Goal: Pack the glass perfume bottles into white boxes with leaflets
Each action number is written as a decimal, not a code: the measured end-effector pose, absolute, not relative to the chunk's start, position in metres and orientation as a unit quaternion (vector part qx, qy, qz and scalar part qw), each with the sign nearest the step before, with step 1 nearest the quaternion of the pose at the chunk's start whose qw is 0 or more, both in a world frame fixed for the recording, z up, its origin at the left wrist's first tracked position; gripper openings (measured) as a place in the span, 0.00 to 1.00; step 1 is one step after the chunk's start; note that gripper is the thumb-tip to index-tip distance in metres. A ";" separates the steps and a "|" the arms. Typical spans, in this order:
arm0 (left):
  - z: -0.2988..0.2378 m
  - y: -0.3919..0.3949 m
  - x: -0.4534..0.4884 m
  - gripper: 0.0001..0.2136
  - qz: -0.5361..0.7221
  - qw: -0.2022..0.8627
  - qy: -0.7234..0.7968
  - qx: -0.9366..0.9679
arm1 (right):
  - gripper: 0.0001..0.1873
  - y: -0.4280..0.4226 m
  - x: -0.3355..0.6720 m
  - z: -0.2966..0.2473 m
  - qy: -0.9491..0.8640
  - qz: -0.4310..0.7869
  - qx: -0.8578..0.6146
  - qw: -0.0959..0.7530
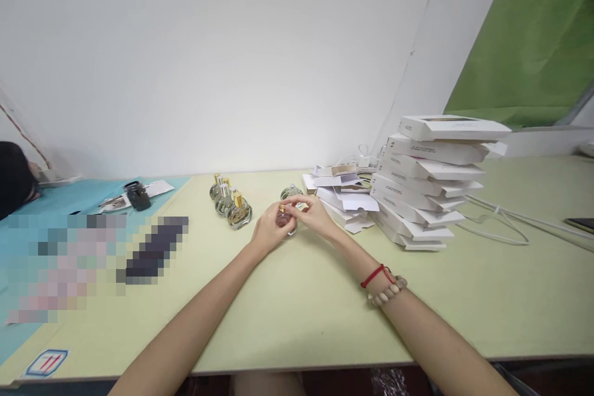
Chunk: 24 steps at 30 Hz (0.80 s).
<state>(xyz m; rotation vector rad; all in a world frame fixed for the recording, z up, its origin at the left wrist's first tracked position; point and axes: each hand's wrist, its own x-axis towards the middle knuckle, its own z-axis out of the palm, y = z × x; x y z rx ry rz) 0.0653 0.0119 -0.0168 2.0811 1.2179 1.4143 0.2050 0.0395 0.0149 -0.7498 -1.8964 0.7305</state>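
Both my hands meet over the middle of the pale green table [297,315]. My left hand [268,230] is closed round a small round glass perfume bottle [284,218] with pinkish liquid. My right hand [313,212] pinches the bottle's gold cap from above. Just behind my hands stands another round glass bottle [291,192]. To the left, three similar bottles [231,203] with gold tops stand in a short row. My right wrist wears a red cord and a bead bracelet [387,289].
A tall stack of white flat boxes [429,182] stands to the right, with loose white card pieces [346,195] beside it. A white cable [499,223] runs across the right. A black jar [137,194] sits on blue paper at left. A phone [581,224] lies far right.
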 end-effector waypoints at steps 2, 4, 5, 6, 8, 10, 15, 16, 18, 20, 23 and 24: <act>-0.017 0.012 0.065 0.17 0.497 0.171 0.427 0.735 | 0.14 0.038 0.204 0.015 -0.772 0.301 -0.307 0.467; -0.016 0.012 0.066 0.17 0.496 0.171 0.426 0.737 | 0.14 0.038 0.204 0.015 -0.771 0.302 -0.310 0.467; -0.016 0.012 0.066 0.17 0.497 0.172 0.426 0.736 | 0.14 0.039 0.204 0.015 -0.770 0.303 -0.312 0.467; -0.016 0.012 0.066 0.17 0.497 0.173 0.428 0.734 | 0.14 0.039 0.204 0.015 -0.768 0.304 -0.314 0.468; -0.015 0.011 0.067 0.16 0.499 0.177 0.435 0.728 | 0.13 0.041 0.203 0.014 -0.764 0.309 -0.317 0.470; -0.015 0.010 0.067 0.16 0.502 0.178 0.441 0.722 | 0.12 0.043 0.203 0.013 -0.762 0.311 -0.317 0.471; -0.014 0.009 0.068 0.13 0.504 0.181 0.449 0.716 | 0.12 0.042 0.204 0.012 -0.756 0.328 -0.307 0.477; -0.014 0.009 0.068 0.13 0.505 0.182 0.450 0.713 | 0.12 0.042 0.204 0.012 -0.752 0.336 -0.305 0.477; -0.014 0.009 0.068 0.12 0.509 0.186 0.452 0.709 | 0.12 0.041 0.204 0.012 -0.745 0.355 -0.302 0.477; -0.014 0.009 0.068 0.12 0.512 0.184 0.450 0.708 | 0.12 0.041 0.204 0.012 -0.737 0.371 -0.301 0.478; -0.015 0.010 0.067 0.12 0.506 0.165 0.444 0.721 | 0.12 0.040 0.203 0.012 -0.733 0.371 -0.305 0.481; -0.015 0.010 0.067 0.12 0.502 0.156 0.443 0.726 | 0.12 0.040 0.203 0.012 -0.735 0.366 -0.306 0.482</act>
